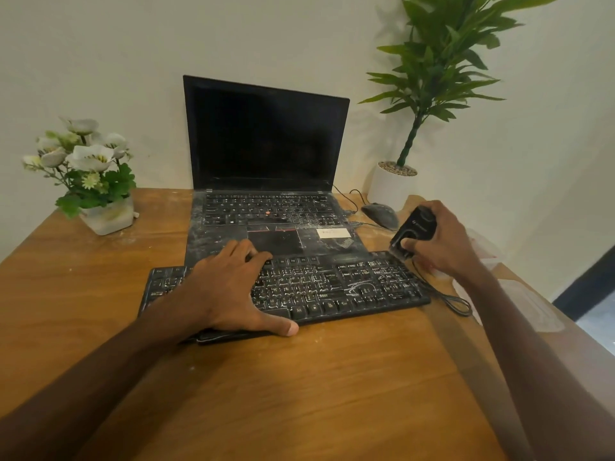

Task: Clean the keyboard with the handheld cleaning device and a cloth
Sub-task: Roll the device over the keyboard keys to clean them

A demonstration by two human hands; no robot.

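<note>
Keyboard (332, 287): black, streaked with white dust, lay on the wooden desk (299, 377) in front of the open laptop (266, 161), its far edge overlapping the laptop's palm rest.
My left hand (233, 287): lay flat and spread on the keyboard's left half, gripping nothing.
My right hand (439, 241): was wrapped around the black handheld cleaning device (414, 229), its lower end at the keyboard's far right corner.
Mouse (381, 214): sat right of the laptop, near the white plant pot (389, 188).
Cloth: I could not identify one.
</note>
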